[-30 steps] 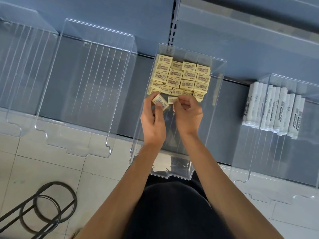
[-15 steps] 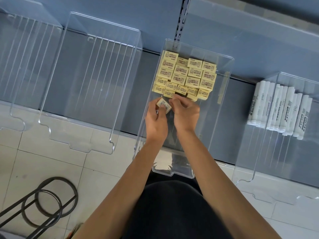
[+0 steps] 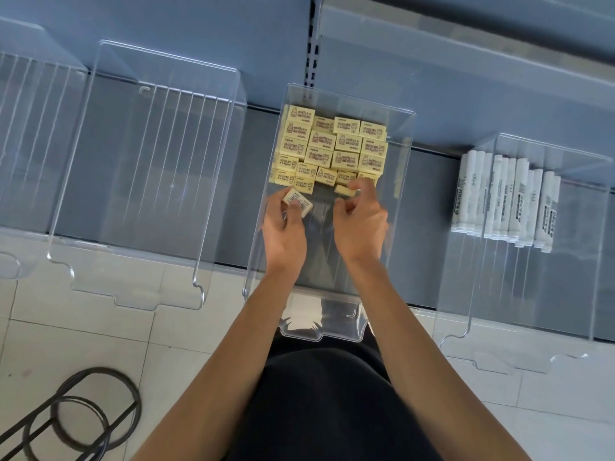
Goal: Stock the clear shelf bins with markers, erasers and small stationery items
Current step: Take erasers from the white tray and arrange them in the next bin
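Both hands apart: left hand [image 3: 284, 234] pinches eraser [image 3: 298, 199], right hand [image 3: 361, 227] second eraser [image 3: 346, 190]; stacked erasers [image 3: 332, 144] just ahead, marker bin [image 3: 532, 294] right.

A dark grey shelf board [image 3: 243, 181] runs across the middle of the frame, with a blue-grey back wall [image 3: 199, 28] above it. A black rail with slots [image 3: 311, 44] goes up the wall at the top middle. Pale floor tiles [image 3: 100, 334] fill the bottom, and a black wire rack with rings [image 3: 100, 369] sits at the lower left.
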